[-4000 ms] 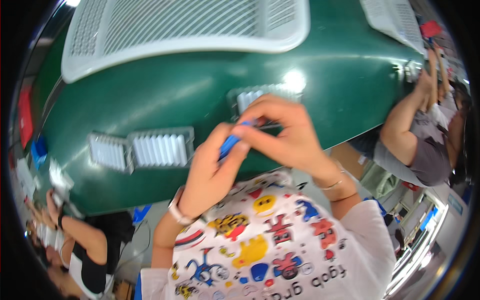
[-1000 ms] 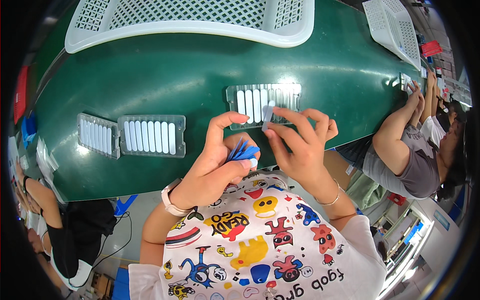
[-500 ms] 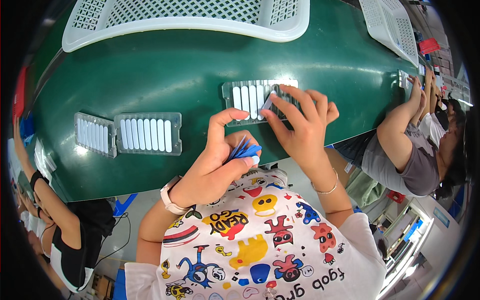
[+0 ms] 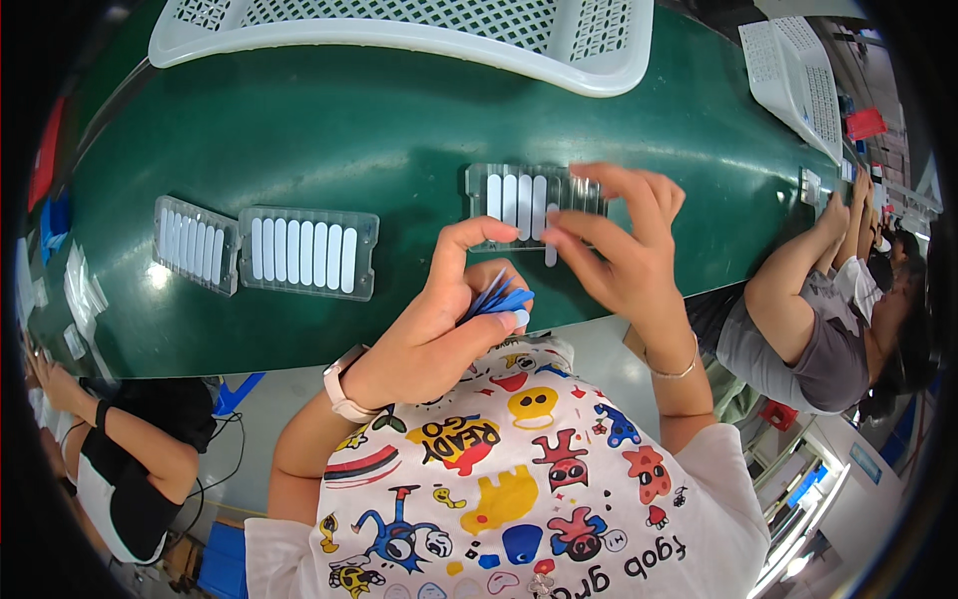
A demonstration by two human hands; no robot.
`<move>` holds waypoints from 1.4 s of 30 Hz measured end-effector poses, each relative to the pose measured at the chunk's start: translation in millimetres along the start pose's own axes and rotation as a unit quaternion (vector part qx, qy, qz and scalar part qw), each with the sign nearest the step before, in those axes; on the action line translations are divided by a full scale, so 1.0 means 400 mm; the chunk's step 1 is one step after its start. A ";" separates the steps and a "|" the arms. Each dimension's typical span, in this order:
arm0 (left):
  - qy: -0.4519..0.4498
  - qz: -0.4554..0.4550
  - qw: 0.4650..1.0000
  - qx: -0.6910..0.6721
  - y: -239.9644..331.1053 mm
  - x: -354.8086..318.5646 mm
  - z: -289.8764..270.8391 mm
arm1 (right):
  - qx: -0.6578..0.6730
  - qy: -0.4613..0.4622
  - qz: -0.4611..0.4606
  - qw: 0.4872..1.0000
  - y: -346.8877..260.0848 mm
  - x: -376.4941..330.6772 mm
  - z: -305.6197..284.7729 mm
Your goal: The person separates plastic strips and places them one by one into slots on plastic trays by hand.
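Observation:
My left hand point(image 4: 439, 334) is closed round a fanned bundle of round-ended blue strips point(image 4: 507, 301), which look like small nail files; one shows a white face by the thumb. Its index finger reaches to the near edge of a clear plastic tray point(image 4: 477, 185). White strips point(image 4: 510, 205) lie side by side in the left part of that tray, while several slots at its right are partly hidden by my fingers. With thumb and index finger, my right hand point(image 4: 624, 235) pinches a single white strip point(image 4: 551, 252), whose lower end juts past the tray's near edge.
Left on the green table point(image 4: 399, 130) lie two clear trays point(image 4: 365, 285) point(image 4: 228, 285) filled with white strips. A white perforated basket point(image 4: 399, 38) stands at the back, another basket point(image 4: 793, 85) at far right. Plastic bags point(image 4: 85, 290) lie far left. Other people sit on both sides.
My right hand has brought its strip toward me and turned it from slanted to nearly straight along the slots. My left hand keeps its bundle. The whole view has shifted slightly.

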State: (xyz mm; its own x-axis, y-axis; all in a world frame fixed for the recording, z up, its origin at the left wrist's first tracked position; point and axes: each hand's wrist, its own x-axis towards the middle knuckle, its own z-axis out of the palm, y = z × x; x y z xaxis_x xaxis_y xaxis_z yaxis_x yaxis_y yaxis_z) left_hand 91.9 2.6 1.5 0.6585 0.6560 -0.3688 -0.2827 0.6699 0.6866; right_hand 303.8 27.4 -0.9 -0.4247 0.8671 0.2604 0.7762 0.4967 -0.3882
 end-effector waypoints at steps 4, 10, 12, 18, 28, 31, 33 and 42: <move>-0.006 0.007 1.000 0.016 -0.001 0.005 0.000 | 0.366 -0.044 0.028 0.929 -0.034 0.003 0.010; 0.002 0.015 0.999 0.029 -0.009 0.010 -0.002 | 0.407 -0.032 0.156 0.900 -0.030 -0.027 0.009; 0.002 0.016 1.000 0.027 -0.009 0.011 -0.007 | 0.459 0.001 0.275 0.845 -0.016 -0.041 0.003; -0.015 0.039 0.999 0.025 -0.015 0.020 -0.005 | 0.143 0.126 0.071 0.979 0.066 -0.028 -0.001; 0.050 0.009 0.996 -0.068 -0.014 0.032 -0.001 | -0.074 0.005 -0.025 0.997 0.015 -0.076 0.020; 0.038 0.012 0.997 -0.061 -0.017 0.034 -0.001 | -0.086 0.005 -0.009 0.996 0.017 -0.077 0.020; 0.020 0.017 0.998 -0.056 -0.019 0.033 -0.001 | -0.085 0.012 -0.011 0.996 0.021 -0.063 0.020; 0.057 0.013 0.997 -0.043 -0.020 0.023 0.000 | -0.032 0.013 0.168 0.985 0.009 -0.025 0.026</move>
State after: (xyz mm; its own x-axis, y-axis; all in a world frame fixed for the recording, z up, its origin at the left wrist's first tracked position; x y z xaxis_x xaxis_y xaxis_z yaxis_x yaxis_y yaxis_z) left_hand 100.2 3.4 -7.4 0.5688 0.7051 -0.4235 -0.3609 0.6767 0.6418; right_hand 305.9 21.1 -14.2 -0.1276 0.9805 0.1495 0.8994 0.1780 -0.3992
